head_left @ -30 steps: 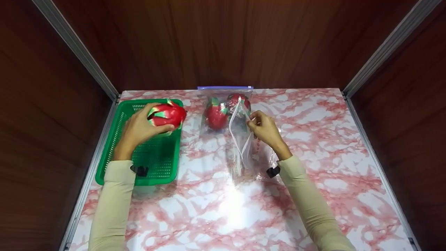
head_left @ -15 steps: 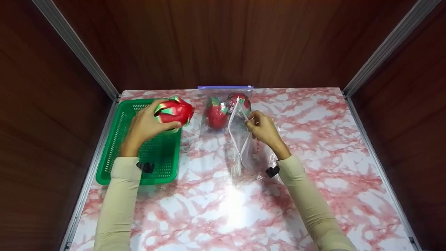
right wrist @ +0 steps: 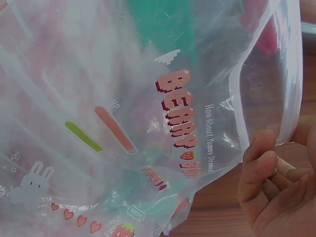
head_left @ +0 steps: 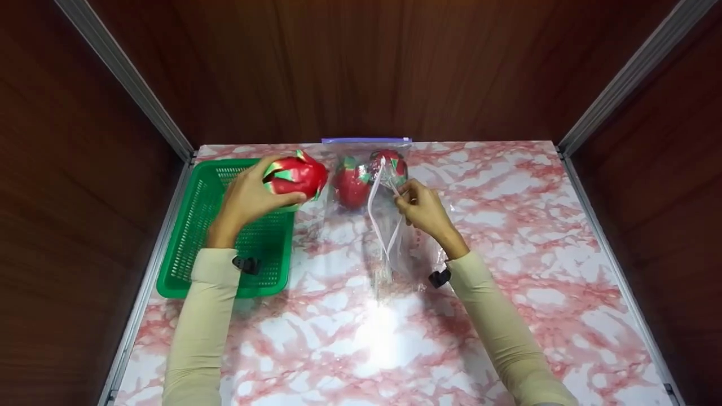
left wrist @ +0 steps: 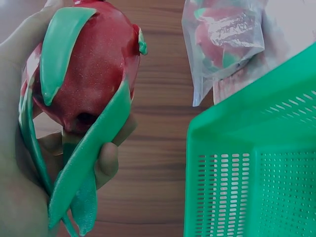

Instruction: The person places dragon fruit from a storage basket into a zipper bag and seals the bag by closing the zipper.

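My left hand grips a red dragon fruit with green-tipped scales, raised over the right rim of the green basket. Up close in the left wrist view, the fingers wrap round the dragon fruit. With thumb and fingertips my right hand pinches the white rim of a clear zip bag, whose mouth gapes. Printed lettering and a rabbit show on the zip bag in the right wrist view. Behind it lies a second clear bag with a purple slider, containing two dragon fruits.
The green basket stands at the left of the marbled table. Dark wood panels close off the back and sides, with metal posts at the corners.
My left hand has carried the dragon fruit rightward and slightly away from me, from above the basket toward the bags. My right hand, still pinching the bag's rim, has shifted slightly left.
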Tool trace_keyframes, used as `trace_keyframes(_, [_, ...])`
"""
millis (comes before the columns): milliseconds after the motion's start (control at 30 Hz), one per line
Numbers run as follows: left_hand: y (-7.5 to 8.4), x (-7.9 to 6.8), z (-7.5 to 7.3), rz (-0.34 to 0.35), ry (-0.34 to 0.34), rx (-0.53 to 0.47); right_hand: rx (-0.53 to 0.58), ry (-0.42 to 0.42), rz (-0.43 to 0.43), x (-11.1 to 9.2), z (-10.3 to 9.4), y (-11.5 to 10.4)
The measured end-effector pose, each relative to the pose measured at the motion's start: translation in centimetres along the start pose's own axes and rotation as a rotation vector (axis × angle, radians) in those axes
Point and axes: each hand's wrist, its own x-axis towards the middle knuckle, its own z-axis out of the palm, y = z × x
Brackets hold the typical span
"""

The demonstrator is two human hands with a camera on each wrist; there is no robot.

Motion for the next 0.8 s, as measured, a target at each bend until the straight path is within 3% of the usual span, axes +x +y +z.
trace_keyframes(800, [2.3, 1.2, 2.0, 0.049, -0.036, -0.036, 0.0, -0.009, -0.02, 0.3, 0.8, -0.5])
